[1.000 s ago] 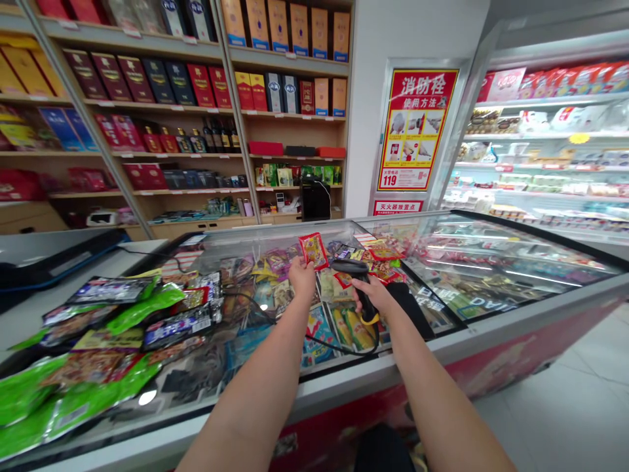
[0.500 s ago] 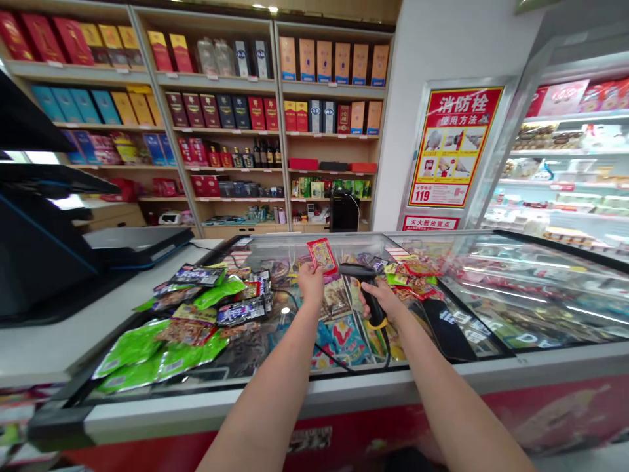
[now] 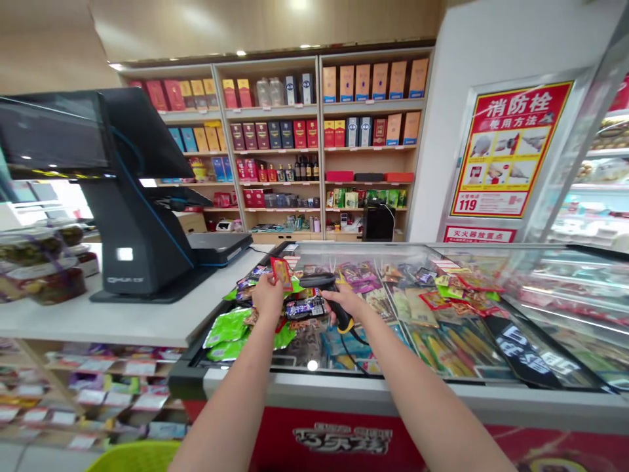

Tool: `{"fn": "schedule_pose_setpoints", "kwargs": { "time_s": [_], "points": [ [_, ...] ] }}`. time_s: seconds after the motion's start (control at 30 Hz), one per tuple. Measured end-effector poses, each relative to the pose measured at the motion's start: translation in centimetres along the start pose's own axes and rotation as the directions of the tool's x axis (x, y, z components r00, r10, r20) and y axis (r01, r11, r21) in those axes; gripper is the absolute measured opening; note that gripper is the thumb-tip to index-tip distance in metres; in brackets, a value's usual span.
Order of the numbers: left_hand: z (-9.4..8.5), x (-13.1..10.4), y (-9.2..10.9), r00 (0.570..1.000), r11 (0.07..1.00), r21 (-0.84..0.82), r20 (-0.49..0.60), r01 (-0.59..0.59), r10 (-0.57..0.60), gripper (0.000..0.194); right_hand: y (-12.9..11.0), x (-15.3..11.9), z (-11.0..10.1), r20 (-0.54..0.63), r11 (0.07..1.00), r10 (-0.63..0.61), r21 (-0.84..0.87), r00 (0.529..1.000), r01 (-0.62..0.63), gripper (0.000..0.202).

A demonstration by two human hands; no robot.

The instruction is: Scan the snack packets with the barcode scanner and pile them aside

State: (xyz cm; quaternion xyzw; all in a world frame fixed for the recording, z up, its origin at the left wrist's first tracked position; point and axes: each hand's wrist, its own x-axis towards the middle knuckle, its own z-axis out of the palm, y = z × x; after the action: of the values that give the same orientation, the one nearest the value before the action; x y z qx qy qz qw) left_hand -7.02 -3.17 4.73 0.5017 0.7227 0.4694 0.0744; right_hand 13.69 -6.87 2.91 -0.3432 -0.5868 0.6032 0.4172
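Note:
Pinched in my left hand (image 3: 268, 296) is a small red snack packet (image 3: 282, 273), raised above a heap of other packets. My right hand (image 3: 346, 304) grips the handle of a black and yellow barcode scanner (image 3: 339, 308), its head turned left toward the packet. The scanner's cord trails down onto the glass. Under and beside my left hand lie green snack packets (image 3: 227, 333) and a dark blue-black packet (image 3: 305, 308). A second pile of red and green packets (image 3: 466, 288) rests on the glass to the right.
The glass-topped chest freezer (image 3: 344, 380) spans the front, frozen goods showing inside. On the left, a white counter (image 3: 147, 318) bears a checkout terminal (image 3: 140, 229) and jars (image 3: 44, 262). A black sign (image 3: 528, 351) lies on the glass. Shelves (image 3: 322, 151) of boxes line the back wall.
My view has swung left, bringing the terminal into sight. Both hands have moved left over the freezer, with the red packet and the scanner, to the left heap.

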Motion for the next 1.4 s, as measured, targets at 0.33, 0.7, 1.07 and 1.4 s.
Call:
{"fn": "schedule_pose_setpoints", "kwargs": {
  "time_s": [0.33, 0.7, 1.07, 1.4],
  "points": [
    [-0.2, 2.8, -1.3, 0.995, 0.98, 0.197, 0.08, 0.035, -0.052, 0.023, 1.2, 1.8, 1.8, -0.027, 0.999, 0.038, 0.017, 0.999, -0.038, 0.045],
    [2.5, -1.1, 3.1, 0.98, 0.981, -0.045, 0.052, -0.188, 0.19, 0.027, 0.1, -1.2, -1.5, -0.135, 0.998, -0.02, 0.055, 0.991, 0.027, 0.041],
    [15.1, -12.6, 12.9, 0.808, 0.917, -0.24, 0.436, -0.319, 0.395, 0.027, -1.2, -11.7, -11.5, -0.492, 0.993, -0.083, 0.037, 0.866, 0.116, 0.046],
    [22.1, -20.2, 20.4, 0.687, 0.909, -0.273, 0.596, -0.314, 0.417, 0.032, -0.6, -18.0, -18.8, -0.684, 0.981, -0.105, 0.049, 0.722, 0.189, 0.042]
  ]
}}
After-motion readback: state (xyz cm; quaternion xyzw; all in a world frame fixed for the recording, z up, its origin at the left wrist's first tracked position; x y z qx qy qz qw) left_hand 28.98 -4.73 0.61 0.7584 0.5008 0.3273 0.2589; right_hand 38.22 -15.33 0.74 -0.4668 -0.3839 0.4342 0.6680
